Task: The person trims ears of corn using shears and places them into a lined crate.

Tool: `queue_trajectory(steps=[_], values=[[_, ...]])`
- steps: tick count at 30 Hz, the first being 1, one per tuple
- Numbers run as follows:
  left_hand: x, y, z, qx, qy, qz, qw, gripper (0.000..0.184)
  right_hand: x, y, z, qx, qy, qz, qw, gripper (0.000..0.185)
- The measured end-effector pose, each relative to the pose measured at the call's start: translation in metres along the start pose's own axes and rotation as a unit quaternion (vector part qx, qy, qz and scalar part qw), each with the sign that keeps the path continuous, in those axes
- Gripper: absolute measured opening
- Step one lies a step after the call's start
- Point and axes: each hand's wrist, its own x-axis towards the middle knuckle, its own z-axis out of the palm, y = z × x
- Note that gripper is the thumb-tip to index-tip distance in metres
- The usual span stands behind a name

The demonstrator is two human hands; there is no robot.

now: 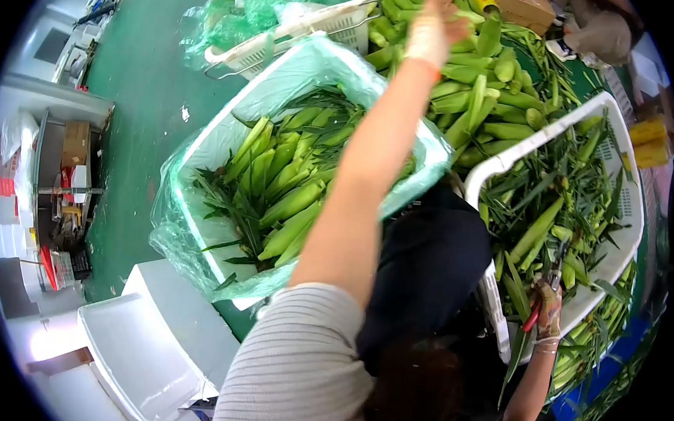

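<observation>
My left hand [436,30], in a pale glove, reaches over a heap of green corn ears [499,112] at the top. Its fingers look spread, though slightly blurred, and I see nothing held in them. At lower right, my gloved right hand [549,310] grips red-handled pruning shears [532,315], blades pointing up over a white plastic basket [480,171]. Cut leaves and husk pieces [536,219] fill that basket. Below my left forearm stands a white foam box [193,223] lined with green plastic film, holding trimmed corn ears [292,205] in their husks.
Another white crate [345,30] with green plastic bags [270,12] stands at the top. More stalks and leaves [586,357] lie right of the basket. A white foam lid or box [139,352] is at lower left, near a shelf [67,191]. Another person's leg shows at upper right.
</observation>
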Motion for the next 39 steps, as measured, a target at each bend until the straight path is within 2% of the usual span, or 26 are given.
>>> queue_trajectory(steps=[3,5,7,8,9,11,13,15,17,18,19,20,21,22,23,25,26,27,29,30,32,34,35,37,38,39], values=[[-0.073,0.067,-0.11,0.187,0.048,0.112,0.975,0.055,0.001,0.009,-0.001,0.026,0.031,-0.013,0.999,0.034],[-0.148,0.096,-0.201,0.259,0.261,0.076,0.927,0.045,0.011,0.023,-0.019,-0.002,0.024,0.027,0.999,0.033],[-0.224,0.119,-0.275,0.578,0.457,-0.133,0.663,0.037,0.015,0.037,-0.031,-0.019,-0.039,-0.025,0.999,0.032],[-0.271,0.11,-0.338,0.731,0.419,-0.195,0.503,0.036,0.02,0.046,-0.033,-0.004,0.0,-0.004,1.0,0.032],[-0.305,0.109,-0.36,0.747,0.383,-0.283,0.464,0.03,0.023,0.05,-0.031,-0.005,-0.001,-0.003,1.0,0.032],[-0.341,0.099,-0.376,0.774,0.37,-0.366,0.361,0.041,0.022,0.047,-0.021,0.001,0.044,0.018,0.999,0.031],[-0.353,0.087,-0.39,0.789,0.384,-0.353,0.325,0.054,0.005,0.011,0.009,-0.043,0.058,0.043,0.996,0.03],[-0.35,0.089,-0.395,0.768,0.388,-0.363,0.356,0.058,0.002,0.006,0.003,-0.147,0.065,0.069,0.985,0.033],[-0.355,0.086,-0.391,0.682,0.36,-0.249,0.586,0.067,-0.008,0.004,0.004,-0.212,0.081,0.003,0.974,0.042],[-0.348,0.082,-0.369,0.673,0.351,-0.201,0.619,0.072,-0.012,0.003,0.012,-0.274,0.096,-0.064,0.955,0.051],[-0.331,0.085,-0.342,0.599,0.304,-0.2,0.713,0.068,-0.019,-0.001,0.021,-0.335,0.113,-0.128,0.927,0.061],[-0.314,0.088,-0.305,0.507,0.226,-0.158,0.817,0.063,-0.029,-0.029,0.043,-0.452,0.138,-0.044,0.88,0.071],[-0.292,0.093,-0.27,0.438,0.146,-0.163,0.872,0.059,-0.03,-0.021,0.042,-0.499,0.147,-0.151,0.841,0.075],[-0.269,0.098,-0.228,0.409,0.082,-0.17,0.893,0.056,-0.05,-0.061,0.078,-0.479,0.108,-0.208,0.846,0.074],[-0.245,0.099,-0.186,0.379,0.011,-0.177,0.908,0.052,-0.052,-0.065,0.083,-0.5,0.108,-0.299,0.806,0.069],[-0.203,0.088,-0.113,0.405,-0.115,-0.15,0.895,0.04,-0.076,-0.126,0.121,-0.424,0.034,-0.232,0.875,0.065],[-0.188,0.084,-0.075,0.43,-0.183,-0.119,0.876,0.037,-0.069,-0.116,0.115,-0.456,0.054,-0.334,0.823,0.068],[-0.173,0.08,-0.037,0.449,-0.247,-0.082,0.855,0.034,-0.069,-0.123,0.12,-0.413,0.078,-0.326,0.847,0.069],[-0.152,0.067,0.022,0.573,-0.389,0.114,0.712,0.039,-0.069,-0.134,0.115,-0.391,0.104,-0.352,0.844,0.075],[-0.152,0.064,0.05,0.5,-0.353,-0.061,0.789,0.047,-0.073,-0.143,0.11,-0.357,0.097,-0.338,0.866,0.077],[-0.146,0.052,0.084,0.518,-0.413,-0.087,0.744,0.056,-0.076,-0.146,0.094,-0.33,0.111,-0.357,0.867,0.076],[-0.153,0.047,0.124,0.505,-0.421,-0.183,0.731,0.058,-0.081,-0.148,0.078,-0.323,0.121,-0.37,0.862,0.071],[-0.157,0.042,0.138,0.493,-0.439,-0.166,0.733,0.059,-0.081,-0.147,0.069,-0.305,0.12,-0.414,0.849,0.061],[-0.157,0.04,0.165,0.542,-0.462,-0.154,0.685,0.06,-0.093,-0.148,0.056,-0.289,0.085,-0.315,0.9,0.052],[-0.147,0.028,0.159,0.586,-0.465,-0.151,0.646,0.061,-0.092,-0.138,0.05,-0.253,0.084,-0.306,0.914,0.058],[-0.144,0.024,0.165,0.586,-0.47,-0.15,0.643,0.061,-0.088,-0.128,0.046,-0.272,0.111,-0.281,0.913,0.047]])
